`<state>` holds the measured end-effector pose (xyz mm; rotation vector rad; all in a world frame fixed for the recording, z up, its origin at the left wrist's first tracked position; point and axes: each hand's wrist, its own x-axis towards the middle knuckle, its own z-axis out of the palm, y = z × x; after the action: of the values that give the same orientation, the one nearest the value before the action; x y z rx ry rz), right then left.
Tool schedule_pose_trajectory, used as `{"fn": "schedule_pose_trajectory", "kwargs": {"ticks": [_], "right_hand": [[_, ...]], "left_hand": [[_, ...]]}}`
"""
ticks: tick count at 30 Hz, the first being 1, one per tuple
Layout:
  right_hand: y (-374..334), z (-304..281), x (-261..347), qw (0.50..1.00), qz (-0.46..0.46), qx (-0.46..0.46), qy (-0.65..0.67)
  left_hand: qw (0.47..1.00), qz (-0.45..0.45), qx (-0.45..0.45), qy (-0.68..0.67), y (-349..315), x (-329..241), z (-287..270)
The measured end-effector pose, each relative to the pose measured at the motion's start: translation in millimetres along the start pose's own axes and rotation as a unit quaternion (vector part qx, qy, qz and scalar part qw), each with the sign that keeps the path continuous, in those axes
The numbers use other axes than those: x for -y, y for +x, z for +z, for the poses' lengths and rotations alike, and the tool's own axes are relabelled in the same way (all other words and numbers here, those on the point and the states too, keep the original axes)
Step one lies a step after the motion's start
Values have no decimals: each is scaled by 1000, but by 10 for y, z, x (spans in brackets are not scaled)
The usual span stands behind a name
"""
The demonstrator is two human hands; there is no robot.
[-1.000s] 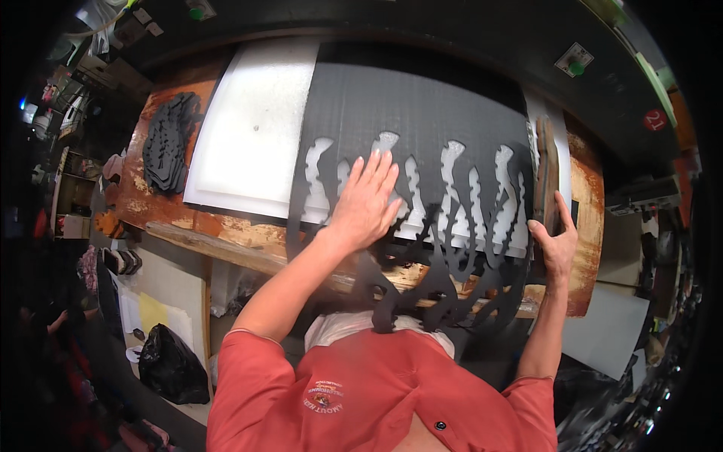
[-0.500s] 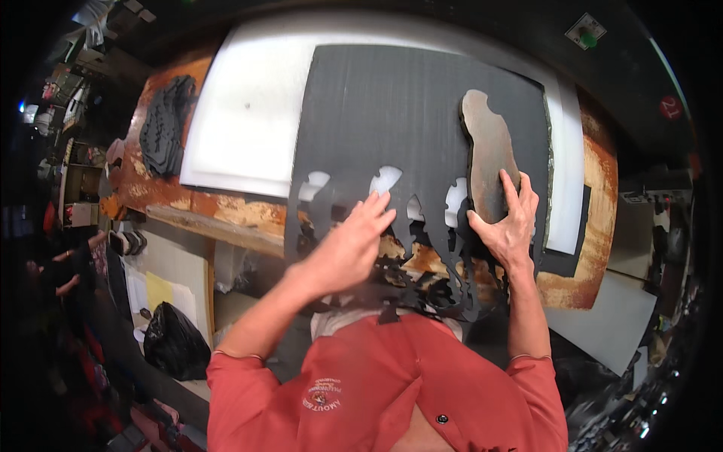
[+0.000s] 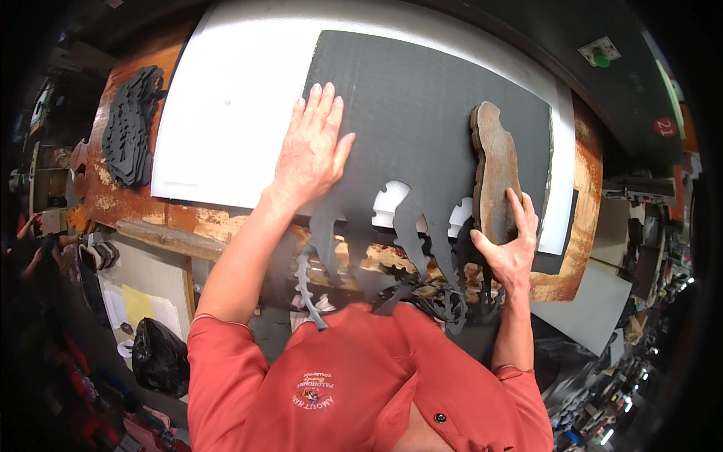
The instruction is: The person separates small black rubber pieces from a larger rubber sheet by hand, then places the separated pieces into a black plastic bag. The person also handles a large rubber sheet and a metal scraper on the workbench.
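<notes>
A dark grey sheet (image 3: pixel 407 105), smooth like rubber or foam, lies over a white board (image 3: pixel 226 105). Its near edge is cut into curved strips and sole-shaped gaps that hang over the table's front edge. My left hand (image 3: pixel 310 151) rests flat on the sheet's left edge, fingers stretched out and holding nothing. On the right part of the sheet is a brown, worn, sole-shaped cutting die (image 3: pixel 497 162) with a wavy outline. My right hand (image 3: pixel 510 245) grips its near end, thumb on the left side and fingers on the right.
A stack of dark cut pieces (image 3: pixel 134 124) sits on the worn brown table (image 3: pixel 113 203) at the left. A dark machine beam with a green button (image 3: pixel 600 57) spans the far right. Below left are a black plastic bag (image 3: pixel 157 354) and pale boards.
My left hand has moved from the cut gaps up and left onto the sheet's left edge, flattening out. The die, still in my right hand, has shifted slightly on the sheet.
</notes>
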<state>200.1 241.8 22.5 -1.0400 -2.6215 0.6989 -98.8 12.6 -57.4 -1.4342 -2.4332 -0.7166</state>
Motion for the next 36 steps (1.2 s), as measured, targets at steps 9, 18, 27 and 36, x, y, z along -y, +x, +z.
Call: {"fn": "schedule_pose_trajectory", "kwargs": {"ticks": [9, 18, 27, 36], "right_hand": [[752, 487, 834, 981, -191, 29, 33], [1083, 947, 1115, 963, -266, 36, -6], [1100, 976, 965, 958, -283, 35, 31], [541, 892, 334, 957, -269, -59, 96]], "left_hand": [[995, -52, -14, -85, 72, -54, -103], [996, -36, -16, -82, 61, -26, -95], [997, -20, -41, -58, 24, 25, -16], [924, -240, -19, -297, -702, -369, -735]]}}
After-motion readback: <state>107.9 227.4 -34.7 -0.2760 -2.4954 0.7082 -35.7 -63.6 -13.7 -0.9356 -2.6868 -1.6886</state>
